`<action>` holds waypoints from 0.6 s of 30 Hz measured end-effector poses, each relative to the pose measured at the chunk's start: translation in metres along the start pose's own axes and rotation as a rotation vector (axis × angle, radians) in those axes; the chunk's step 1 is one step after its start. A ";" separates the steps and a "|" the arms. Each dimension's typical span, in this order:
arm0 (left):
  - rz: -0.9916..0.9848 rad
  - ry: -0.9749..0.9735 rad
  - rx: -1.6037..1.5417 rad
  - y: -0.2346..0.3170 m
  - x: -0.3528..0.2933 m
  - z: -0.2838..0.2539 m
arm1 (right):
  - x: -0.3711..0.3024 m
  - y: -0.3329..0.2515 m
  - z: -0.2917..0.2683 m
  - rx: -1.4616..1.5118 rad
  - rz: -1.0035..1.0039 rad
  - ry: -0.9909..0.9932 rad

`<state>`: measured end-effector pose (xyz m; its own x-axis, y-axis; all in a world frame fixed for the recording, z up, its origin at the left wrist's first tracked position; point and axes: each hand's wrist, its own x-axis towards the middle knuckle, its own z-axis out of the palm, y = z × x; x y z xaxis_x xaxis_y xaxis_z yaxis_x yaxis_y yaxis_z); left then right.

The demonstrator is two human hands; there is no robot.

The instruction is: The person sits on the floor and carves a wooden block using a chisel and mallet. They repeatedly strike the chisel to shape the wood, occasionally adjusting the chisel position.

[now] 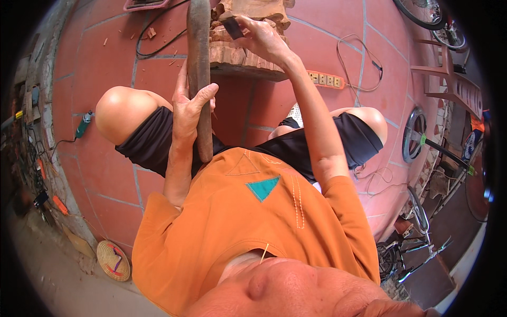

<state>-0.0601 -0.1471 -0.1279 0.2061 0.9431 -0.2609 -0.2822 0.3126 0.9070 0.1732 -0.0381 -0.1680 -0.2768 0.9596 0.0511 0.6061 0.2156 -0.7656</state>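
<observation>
My left hand (191,113) is wrapped round the lower part of a long, smooth wooden club (199,53). The club stands lengthwise before me, its narrow end by my lap and its thicker part running past the top edge. Between the fingers and thumb of my right hand (264,42) is a small dark flat block (232,28), whose exact kind I cannot make out. That block is held over a carved reddish-brown piece of wood (248,62) at the top centre. Whether the block touches the carving is unclear.
Beyond my right forearm lies an orange power strip (326,80) with a looped cable (364,58). A black cable (150,53) and wood chips are at far left. A green power tool (83,124) and a straw hat (113,260) lie left; a plastic chair (449,79) is at right.
</observation>
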 end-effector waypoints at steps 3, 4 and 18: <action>-0.016 0.034 -0.026 -0.001 -0.001 -0.003 | 0.008 -0.006 0.001 -0.010 0.037 -0.110; -0.026 0.047 -0.038 -0.001 -0.002 -0.004 | 0.009 -0.008 0.001 -0.006 0.045 -0.119; -0.011 0.048 -0.025 -0.002 -0.007 -0.007 | 0.020 -0.011 0.004 -0.035 0.001 -0.244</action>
<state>-0.0671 -0.1532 -0.1303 0.1644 0.9437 -0.2870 -0.3040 0.3253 0.8954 0.1580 -0.0220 -0.1607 -0.4459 0.8884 -0.1094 0.6309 0.2252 -0.7424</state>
